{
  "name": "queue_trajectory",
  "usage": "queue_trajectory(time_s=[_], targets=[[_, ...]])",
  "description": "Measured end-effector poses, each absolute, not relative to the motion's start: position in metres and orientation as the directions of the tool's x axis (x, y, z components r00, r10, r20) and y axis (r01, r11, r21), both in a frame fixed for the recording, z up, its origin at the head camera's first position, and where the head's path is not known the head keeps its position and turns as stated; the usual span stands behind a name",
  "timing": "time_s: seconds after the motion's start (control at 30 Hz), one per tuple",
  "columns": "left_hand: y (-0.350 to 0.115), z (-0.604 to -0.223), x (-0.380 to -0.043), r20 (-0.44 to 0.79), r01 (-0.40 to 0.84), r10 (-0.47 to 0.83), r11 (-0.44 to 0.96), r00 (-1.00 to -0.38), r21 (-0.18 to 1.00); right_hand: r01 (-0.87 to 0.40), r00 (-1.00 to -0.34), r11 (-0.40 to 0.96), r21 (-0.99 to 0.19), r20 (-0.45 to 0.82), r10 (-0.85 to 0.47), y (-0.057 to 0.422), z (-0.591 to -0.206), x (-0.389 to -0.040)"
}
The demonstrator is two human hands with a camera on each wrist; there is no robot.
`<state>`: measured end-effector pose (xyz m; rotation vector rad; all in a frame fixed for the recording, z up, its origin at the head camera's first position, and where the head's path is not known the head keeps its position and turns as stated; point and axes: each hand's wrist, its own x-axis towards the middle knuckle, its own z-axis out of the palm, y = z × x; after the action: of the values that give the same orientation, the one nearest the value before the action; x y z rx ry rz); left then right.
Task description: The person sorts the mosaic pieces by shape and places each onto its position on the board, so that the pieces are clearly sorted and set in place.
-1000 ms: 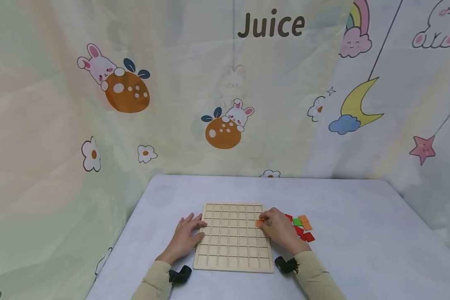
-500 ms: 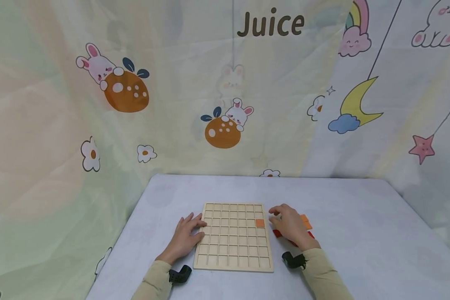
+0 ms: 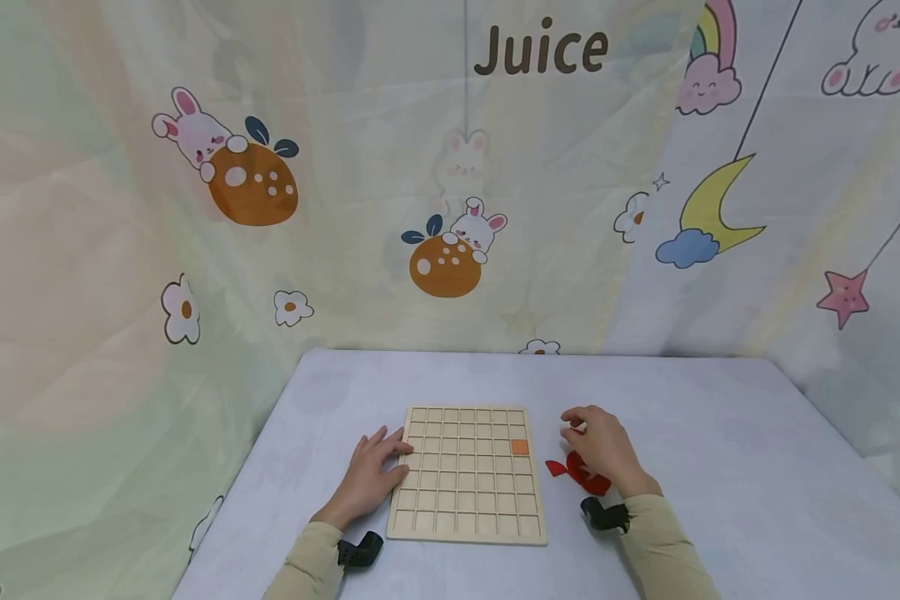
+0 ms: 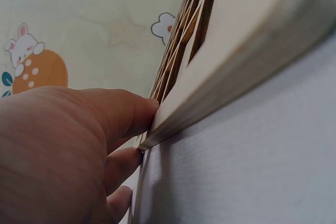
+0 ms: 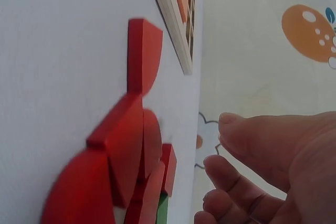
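Observation:
My left hand (image 3: 375, 468) rests along the left edge of a wooden grid board (image 3: 467, 503), its thumb (image 4: 137, 109) touching the rim in the left wrist view. One orange square tile (image 3: 520, 447) sits in a cell near the board's right side. My right hand (image 3: 603, 446) hovers over loose pieces right of the board, fingers loosely bent, holding nothing visible. Several red pieces (image 3: 592, 482) show below that hand, and one red piece (image 3: 556, 468) points toward the board. In the right wrist view a green piece (image 5: 162, 209) peeks out behind the red blocks (image 5: 126, 148).
A pale cloth covers the table (image 3: 720, 467). A printed curtain (image 3: 345, 208) hangs behind it. Black wrist cameras are strapped at the left cuff (image 3: 360, 550) and the right cuff (image 3: 604, 514).
My right hand let go of the orange tile in the board's cell and moved right over the loose pieces. Several red pieces now lie uncovered. The left hand stays put.

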<state>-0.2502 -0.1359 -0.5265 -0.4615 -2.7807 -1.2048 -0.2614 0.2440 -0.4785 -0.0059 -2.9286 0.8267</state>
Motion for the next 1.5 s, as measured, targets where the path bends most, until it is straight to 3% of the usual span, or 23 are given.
queue_trajectory(time_s=[0.7,1.5], targets=[[-0.135,-0.525,-0.25,0.179,0.299,0.246,0.651,-0.953,0.698,0.049,-0.998,0.833,-0.551,0.01,0.065,0.277,-0.48,-0.26],[-0.136,-0.528,-0.251,0.176,0.294,0.241,0.648,-0.954,0.703,0.096,-0.994,0.859,-0.504,-0.003,0.11,0.262,-0.489,-0.262]])
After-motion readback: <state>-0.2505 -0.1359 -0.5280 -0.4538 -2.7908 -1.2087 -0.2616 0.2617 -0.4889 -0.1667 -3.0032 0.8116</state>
